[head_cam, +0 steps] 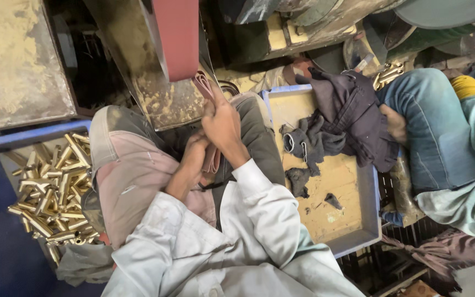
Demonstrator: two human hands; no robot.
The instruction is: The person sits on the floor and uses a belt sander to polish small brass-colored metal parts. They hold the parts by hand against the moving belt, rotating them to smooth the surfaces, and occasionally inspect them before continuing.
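Brass pieces (50, 190) lay heaped in a blue bin (23, 137) at the person's left. Both the right hand (221, 124) and the left hand (193, 154) were closed around a reddish strip (203, 82), pressed against the sanding belt (177, 38).

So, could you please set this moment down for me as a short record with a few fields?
Left hand: left hand, low over the lap, gripping a reddish-pink abrasive strip
Right hand: right hand, higher, pinching the same strip near the dusty belt-sander housing
Left of the lap: blue crate of short brass tubes
Right of the lap: blue-rimmed tray, yellow with dust, holding dark grey rags
Nearby: another person's jeans-clad leg
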